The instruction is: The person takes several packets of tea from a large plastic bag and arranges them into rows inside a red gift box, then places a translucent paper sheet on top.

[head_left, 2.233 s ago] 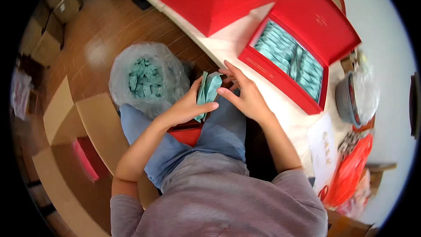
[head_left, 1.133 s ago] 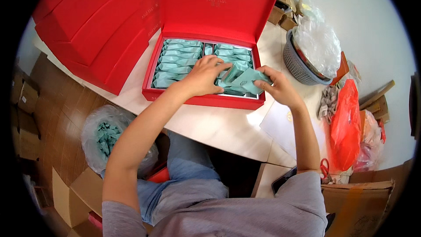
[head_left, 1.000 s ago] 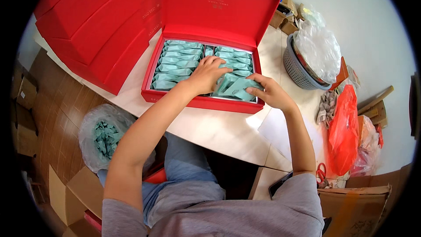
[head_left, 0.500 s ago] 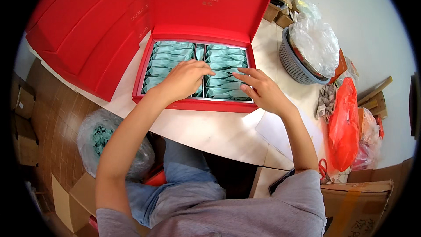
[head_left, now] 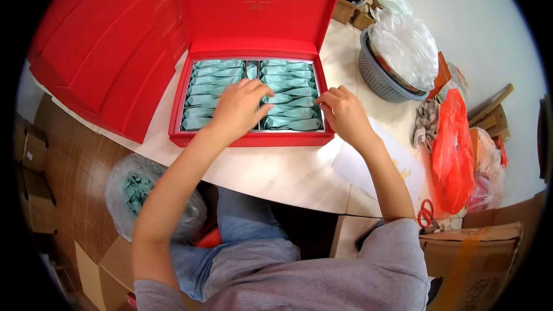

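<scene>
An open red gift box (head_left: 247, 140) stands on the table in front of me, its lid (head_left: 256, 23) raised at the back. Two rows of pale green wrapped packets (head_left: 288, 122) fill it, with a narrow divided slot (head_left: 252, 70) between the rows. My left hand (head_left: 237, 109) reaches over the middle of the box, thumb and forefinger apart at the inner ends of the right-hand packets. At the box's right wall is my right hand (head_left: 348, 118), its fingers drawn together by the outer end of a packet. Whatever lies between those fingertips is too small to make out.
Large red boxes (head_left: 109, 52) lean at the left. To the right are a grey basket (head_left: 383, 78) with a plastic-covered bowl, a cloth (head_left: 426, 124), a red bag (head_left: 452, 152) and red scissors (head_left: 425, 213). Below left stands a plastic-lined bin (head_left: 124, 196) of green wrappers.
My left hand has shifted slightly, its thumb now showing apart from the fingers. My right hand has moved from over the packets to the box's right wall, its fingers drawing together. The view has shifted a little.
</scene>
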Tool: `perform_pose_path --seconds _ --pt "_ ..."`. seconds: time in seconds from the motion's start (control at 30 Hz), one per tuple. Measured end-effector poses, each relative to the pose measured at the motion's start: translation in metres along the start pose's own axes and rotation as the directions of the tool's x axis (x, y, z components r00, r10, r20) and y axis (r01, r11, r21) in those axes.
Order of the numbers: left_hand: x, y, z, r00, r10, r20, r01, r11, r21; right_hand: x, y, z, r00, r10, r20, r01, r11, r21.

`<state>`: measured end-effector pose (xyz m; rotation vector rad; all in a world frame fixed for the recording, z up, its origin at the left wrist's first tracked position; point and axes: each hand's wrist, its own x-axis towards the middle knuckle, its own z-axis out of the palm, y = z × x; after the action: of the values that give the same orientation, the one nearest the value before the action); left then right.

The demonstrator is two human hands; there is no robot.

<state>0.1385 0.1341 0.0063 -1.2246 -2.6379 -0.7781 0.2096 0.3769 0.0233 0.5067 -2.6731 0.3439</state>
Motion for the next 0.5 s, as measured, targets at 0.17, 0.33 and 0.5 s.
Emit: perform_pose_path --seconds 0.17,0.33,0.5 --pt "0.019 0.020 0.053 0.980 0.196 0.031 -0.199 0.972 0.127 0.000 0.011 0.017 0.996 -0.033 0.080 0.033 0.999 -0.001" --pt "0.026 0.013 0.059 0.902 -0.014 0.431 -0.013 0.998 0.058 -0.002 0.015 0.028 0.999 -0.033 0.038 0.035 0.998 -0.053" --pt "0.026 0.019 0.047 0.879 -0.028 0.477 -0.009 0.997 0.074 -0.006 0.011 0.020 0.991 -0.014 0.130 0.032 0.990 -0.138"
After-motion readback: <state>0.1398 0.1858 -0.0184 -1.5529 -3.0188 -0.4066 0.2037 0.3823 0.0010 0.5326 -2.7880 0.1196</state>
